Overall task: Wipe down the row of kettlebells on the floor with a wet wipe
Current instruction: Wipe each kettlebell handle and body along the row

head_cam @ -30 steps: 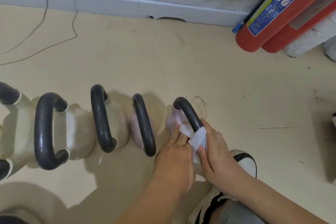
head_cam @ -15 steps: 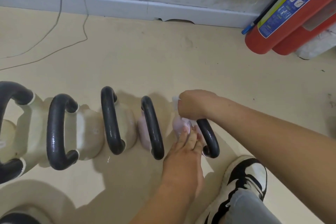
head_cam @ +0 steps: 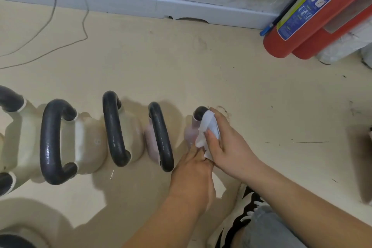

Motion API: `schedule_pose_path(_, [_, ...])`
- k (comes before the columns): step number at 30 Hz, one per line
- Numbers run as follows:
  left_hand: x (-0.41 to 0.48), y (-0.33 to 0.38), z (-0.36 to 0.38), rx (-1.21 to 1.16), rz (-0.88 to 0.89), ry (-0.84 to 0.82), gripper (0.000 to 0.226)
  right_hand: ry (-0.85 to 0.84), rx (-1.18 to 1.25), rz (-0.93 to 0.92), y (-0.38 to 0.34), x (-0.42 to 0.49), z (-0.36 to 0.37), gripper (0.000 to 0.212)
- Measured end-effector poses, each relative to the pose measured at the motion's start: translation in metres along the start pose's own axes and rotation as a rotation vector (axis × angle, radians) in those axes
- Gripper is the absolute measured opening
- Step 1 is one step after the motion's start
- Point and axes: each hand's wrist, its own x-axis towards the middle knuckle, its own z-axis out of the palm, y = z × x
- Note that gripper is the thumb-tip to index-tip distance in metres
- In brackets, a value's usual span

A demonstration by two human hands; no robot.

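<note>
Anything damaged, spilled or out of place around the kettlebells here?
The white baseboard has a broken gap at its bottom edge against the beige floor, and a small wet patch glistens beside the cream kettlebells. Otherwise nothing stands out.

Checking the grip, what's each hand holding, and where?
Right hand presses the wet wipe around the pink kettlebell's handle; left hand steadies its near side.
</note>
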Motion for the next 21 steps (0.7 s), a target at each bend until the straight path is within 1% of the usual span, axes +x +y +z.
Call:
schedule_pose_path(2, [0.0, 0.0, 0.004, 0.008, -0.001, 0.009, 0.072, 0.034, -0.041, -0.051, 0.013, -0.021, 0.005, 0.065])
schedule_pose_path(4, [0.0, 0.0, 0.005, -0.013, -0.004, -0.019, 0.076, 0.069, -0.103, -0.065, 0.025, -0.036, 0.012, 0.069])
schedule_pose_path(7, [-0.002, -0.002, 0.006, 0.046, 0.035, -0.053, 0.082, 0.116, -0.178, -0.097, 0.033, -0.042, 0.016, 0.068])
schedule_pose_path(10, [-0.019, -0.001, 0.007, 0.044, 0.016, -0.069, 0.083, 0.04, -0.212, -0.119, 0.03, -0.046, 0.008, 0.068])
schedule_pose_path(13, [-0.041, 0.004, 0.009, 0.002, -0.054, -0.109, 0.083, -0.081, -0.184, -0.046, 0.022, -0.054, -0.005, 0.063])
schedule_pose_path(14, [-0.047, 0.007, 0.009, -0.021, -0.089, -0.132, 0.079, -0.104, -0.172, -0.034, 0.018, -0.056, -0.01, 0.055])
schedule_pose_path(16, [-0.057, 0.013, 0.006, -0.058, -0.138, -0.166, 0.062, -0.096, -0.099, -0.08, 0.012, -0.061, -0.017, 0.025])
schedule_pose_path(17, [-0.061, 0.016, 0.002, -0.081, -0.15, -0.161, 0.053, -0.085, -0.089, -0.086, 0.01, -0.064, -0.02, 0.018])
schedule_pose_path(18, [-0.064, 0.019, -0.001, -0.11, -0.16, -0.148, 0.043, -0.096, -0.114, -0.055, 0.01, -0.067, -0.023, 0.022])
schedule_pose_path(20, [-0.065, 0.024, -0.003, -0.139, -0.163, -0.122, 0.028, -0.197, -0.19, 0.066, 0.01, -0.077, -0.028, 0.029])
schedule_pose_path(21, [-0.063, 0.025, -0.003, -0.147, -0.157, -0.099, 0.028, -0.224, -0.206, 0.114, 0.011, -0.08, -0.028, 0.03])
